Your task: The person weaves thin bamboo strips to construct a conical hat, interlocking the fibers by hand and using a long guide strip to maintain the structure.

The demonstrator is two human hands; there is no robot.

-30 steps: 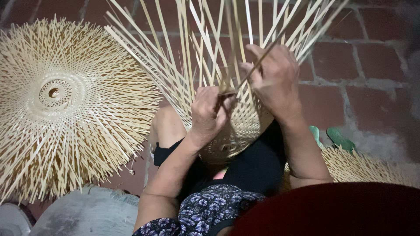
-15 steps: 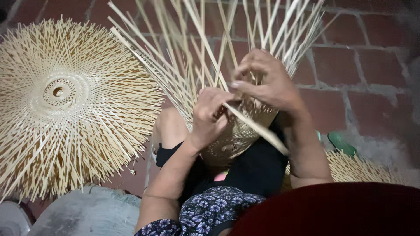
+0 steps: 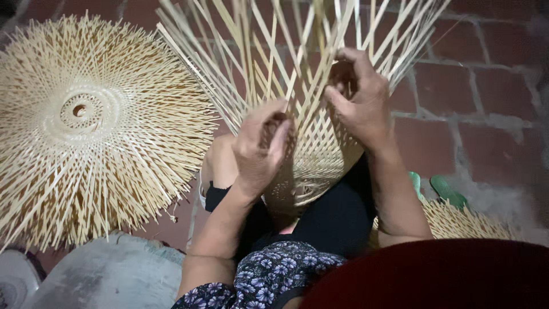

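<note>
A half-woven bamboo basket (image 3: 311, 163) rests on my lap, its long loose strips (image 3: 274, 51) fanning upward and away from me. My left hand (image 3: 260, 149) is closed on strips at the near left of the weave. My right hand (image 3: 360, 100) grips strips higher up on the right, fingers curled among them. The basket's woven base is partly hidden behind my hands and knees.
A large round woven bamboo piece (image 3: 86, 126) with a small centre hole lies flat on the red brick floor (image 3: 457, 91) at left. Another woven piece (image 3: 457, 220) and green sandals (image 3: 440, 186) lie at right. A grey slab (image 3: 103, 274) sits at lower left.
My right hand has slid up and over the strips, and the loose strip it pulled diagonally across the weave half a second ago is no longer sticking out. My left hand shifted slightly.
</note>
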